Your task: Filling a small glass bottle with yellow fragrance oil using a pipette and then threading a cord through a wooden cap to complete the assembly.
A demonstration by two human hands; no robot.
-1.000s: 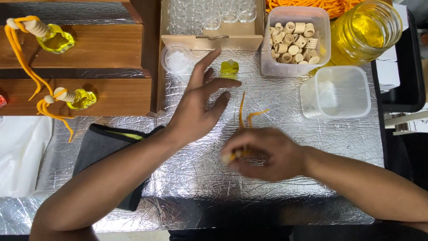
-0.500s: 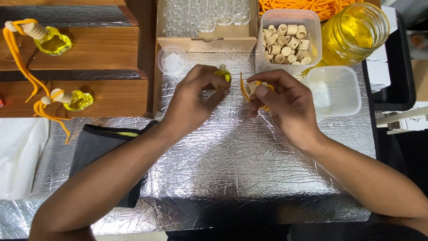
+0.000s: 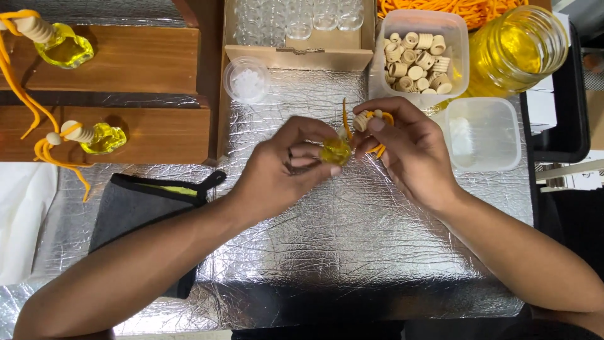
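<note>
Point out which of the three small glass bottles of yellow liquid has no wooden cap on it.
The small glass bottle pinched in the left hand at the centre. The two bottles on the wooden shelves, upper and lower, both wear wooden caps with orange cords.

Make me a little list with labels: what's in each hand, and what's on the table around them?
left hand: pinches a small yellow bottle
right hand: holds a wooden cap threaded on an orange cord, right by the bottle
tub of caps: behind the hands
jar: yellow liquid, far right
empty tub: beside the right hand
finished bottles: two on wooden blocks, left
box of glass bottles: at the back
table cover: crinkled silver foil
</note>
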